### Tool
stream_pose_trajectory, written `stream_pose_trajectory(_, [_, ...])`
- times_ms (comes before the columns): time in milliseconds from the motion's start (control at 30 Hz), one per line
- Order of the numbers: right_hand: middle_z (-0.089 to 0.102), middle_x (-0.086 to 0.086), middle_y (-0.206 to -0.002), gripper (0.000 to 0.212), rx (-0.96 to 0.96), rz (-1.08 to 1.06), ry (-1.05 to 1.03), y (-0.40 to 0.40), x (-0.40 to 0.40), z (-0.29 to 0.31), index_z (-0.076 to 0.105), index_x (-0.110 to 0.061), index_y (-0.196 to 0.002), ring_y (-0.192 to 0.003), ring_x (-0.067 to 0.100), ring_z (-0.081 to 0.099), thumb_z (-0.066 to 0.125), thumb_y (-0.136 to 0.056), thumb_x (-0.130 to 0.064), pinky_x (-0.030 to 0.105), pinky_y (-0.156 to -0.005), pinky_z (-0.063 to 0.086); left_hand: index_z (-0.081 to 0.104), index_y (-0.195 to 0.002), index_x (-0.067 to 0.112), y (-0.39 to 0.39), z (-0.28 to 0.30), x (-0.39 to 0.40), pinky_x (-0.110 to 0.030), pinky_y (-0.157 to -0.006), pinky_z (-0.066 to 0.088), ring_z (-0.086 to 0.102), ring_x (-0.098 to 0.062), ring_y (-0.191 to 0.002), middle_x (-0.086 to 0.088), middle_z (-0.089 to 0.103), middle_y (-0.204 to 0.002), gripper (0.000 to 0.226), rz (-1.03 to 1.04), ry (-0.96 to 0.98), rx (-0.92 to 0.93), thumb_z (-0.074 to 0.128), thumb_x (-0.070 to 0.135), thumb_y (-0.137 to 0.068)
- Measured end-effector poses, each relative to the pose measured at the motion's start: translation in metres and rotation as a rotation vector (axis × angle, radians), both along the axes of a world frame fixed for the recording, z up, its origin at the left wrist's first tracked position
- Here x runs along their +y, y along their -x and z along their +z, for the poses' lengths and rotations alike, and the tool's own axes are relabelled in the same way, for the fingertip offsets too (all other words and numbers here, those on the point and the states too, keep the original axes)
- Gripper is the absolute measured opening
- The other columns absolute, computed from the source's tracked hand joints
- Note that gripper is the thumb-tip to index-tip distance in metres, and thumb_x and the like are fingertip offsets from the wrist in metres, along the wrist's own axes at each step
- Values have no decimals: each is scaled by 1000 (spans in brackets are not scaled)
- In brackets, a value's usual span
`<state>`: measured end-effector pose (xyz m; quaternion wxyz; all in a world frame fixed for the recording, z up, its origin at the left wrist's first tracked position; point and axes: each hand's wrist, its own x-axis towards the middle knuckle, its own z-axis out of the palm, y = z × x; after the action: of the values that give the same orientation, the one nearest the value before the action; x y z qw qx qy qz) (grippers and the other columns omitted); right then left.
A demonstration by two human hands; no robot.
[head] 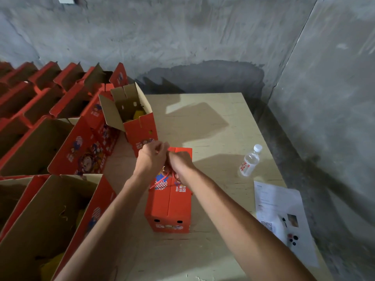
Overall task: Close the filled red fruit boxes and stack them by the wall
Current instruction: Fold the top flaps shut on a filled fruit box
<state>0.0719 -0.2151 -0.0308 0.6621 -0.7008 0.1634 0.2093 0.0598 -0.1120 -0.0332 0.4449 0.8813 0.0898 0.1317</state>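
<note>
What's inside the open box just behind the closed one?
Something yellow, likely fruit, shows in the open box. Its flaps and walls hide the rest of the inside.

Table (213,122) w/ red boxes (168,207), water bottle (250,160), printed sheet (282,218).

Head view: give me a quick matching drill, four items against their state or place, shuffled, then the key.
1. closed red box
2. open red box
3. water bottle
4. printed sheet

A. flat near the table's right edge
B. flaps up, yellow fruit inside
C. lying on its side, white cap
D. flaps shut, both hands on its red-and-white cord

Pairs: 1-D, 2-B, 3-C, 4-A
</note>
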Motion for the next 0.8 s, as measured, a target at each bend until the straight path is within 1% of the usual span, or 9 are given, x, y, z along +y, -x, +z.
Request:
stream_pose_trajectory(100, [75, 17, -77, 44, -118, -18, 167, -21, -2, 18, 76, 0, -86, -69, 32, 73, 64, -78, -42, 40, -64, 61, 65, -102, 25, -5, 2, 0, -27, -69, 53, 69, -5, -81, 8, 71, -88, 20, 36, 195, -26, 52, 40, -103])
stream_pose_trajectory(167, [76, 15, -86, 47, -164, -42, 266, -33, -8, 27, 74, 0, -88, -81, 32, 74, 62, -80, -45, 38, -73, 60, 64, -110, 21, -9, 4, -7, -38, -77, 58, 72, -13, -89, -1, 73, -98, 23, -5, 296, -19, 49, 38, -105])
stream_pose_trajectory(267, [75, 11, -78, 41, -205, -113, 313, -52, -20, 37, 72, -2, -79, -74, 28, 72, 60, -81, -41, 32, -65, 54, 61, -115, 25, -13, 3, -25, -26, -71, 49, 68, 0, -88, 7, 71, -101, 27, -101, 222, -31, 46, 44, -104])
stream_pose_trajectory(333, [75, 7, -68, 34, -207, -149, 225, -68, -28, 49, 73, -4, -72, -62, 26, 73, 57, -83, -32, 32, -62, 59, 56, -119, 27, -17, 1, -38, -19, -70, 48, 66, -1, -94, 9, 68, -110, 30, -183, 152, -40, 46, 49, -101])
stream_pose_trajectory(400, [74, 6, -63, 30, -222, -172, 151, -89, -35, 64, 72, -5, -71, -52, 20, 70, 54, -85, -24, 30, -55, 58, 43, -139, 23, -26, -4, -49, -25, -87, 50, 57, -9, -115, 4, 56, -131, 48, -231, 38, -61, 54, 46, -99])
stream_pose_trajectory(467, [75, 6, -64, 29, -257, -177, 158, -112, -43, 76, 71, -4, -74, -48, 17, 66, 52, -89, -19, 25, -48, 52, 18, -156, 16, -38, -10, -60, -35, -103, 45, 42, -20, -132, -11, 37, -152, 81, -245, -57, -33, 66, 41, -96])
stream_pose_trajectory(567, [77, 12, -72, 26, -297, -186, 163, -148, -56, 85, 69, -3, -74, -52, 21, 66, 51, -90, -14, 32, -58, 57, 0, -162, 12, -63, -22, -78, -44, -123, 29, 26, -31, -149, -17, 20, -164, 109, -239, -203, 60, 75, 40, -88])
stream_pose_trajectory(667, [75, 8, -66, 29, -354, -155, 348, -185, -74, 85, 71, -5, -73, -55, 19, 72, 52, -91, -15, 34, -66, 62, -10, -161, 14, -93, -35, -101, -48, -127, 17, 13, -34, -155, -16, 11, -167, 117, -211, -224, 112, 73, 43, -85])
stream_pose_trajectory(800, [73, -1, -59, 34, -449, -164, 560, -232, -102, 76, 73, -10, -72, -53, 9, 71, 53, -99, -17, 30, -69, 63, -18, -161, 19, -140, -51, -124, -53, -125, 18, 3, -35, -157, -15, -1, -170, 126, -272, -247, 173, 76, 45, -82])
